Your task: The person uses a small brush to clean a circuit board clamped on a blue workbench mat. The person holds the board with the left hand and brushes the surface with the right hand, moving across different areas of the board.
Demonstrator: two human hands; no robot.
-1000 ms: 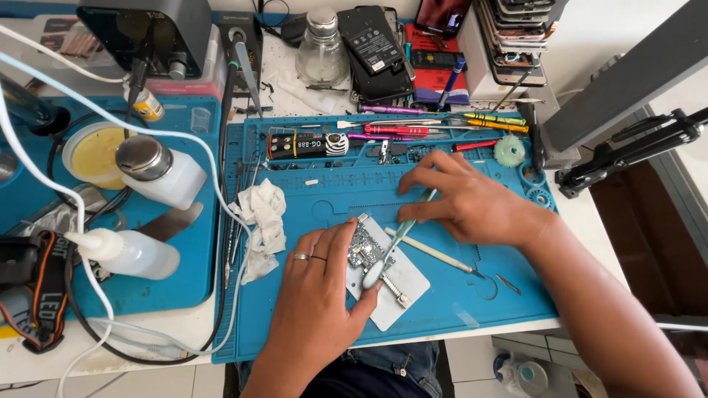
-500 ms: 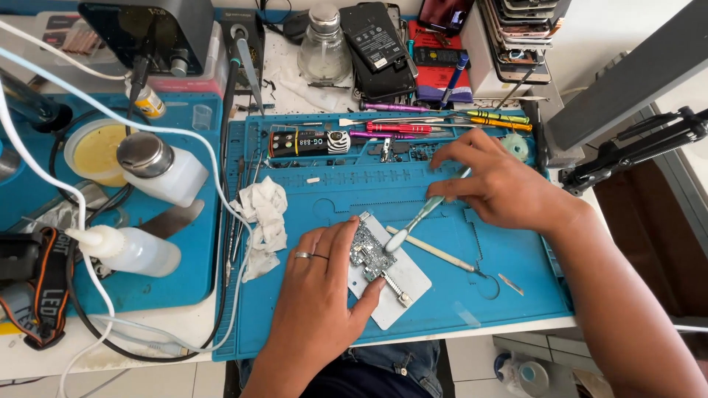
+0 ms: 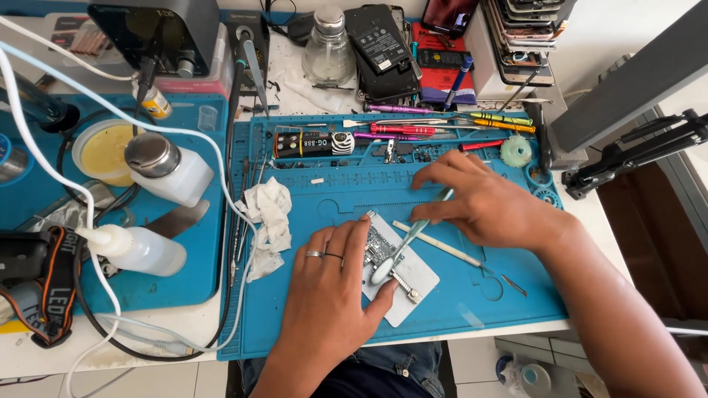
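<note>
Small black rectangular digital display [image 3: 304, 144] at blue mat's [image 3: 354, 191] top-left.

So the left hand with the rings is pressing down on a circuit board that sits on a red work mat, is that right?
Not quite. The head view shows the work mat is blue, not red. The left hand with the rings is indeed pressing down on the circuit board.

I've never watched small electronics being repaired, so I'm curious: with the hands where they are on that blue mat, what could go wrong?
The left hand only presses the circuit board flat on its white holder; it might slip. The right hand holds a toothbrush over the board, so a hard stroke could perhaps knock small parts. The white stick lies near the right wrist and might get swept off the blue mat.
</note>
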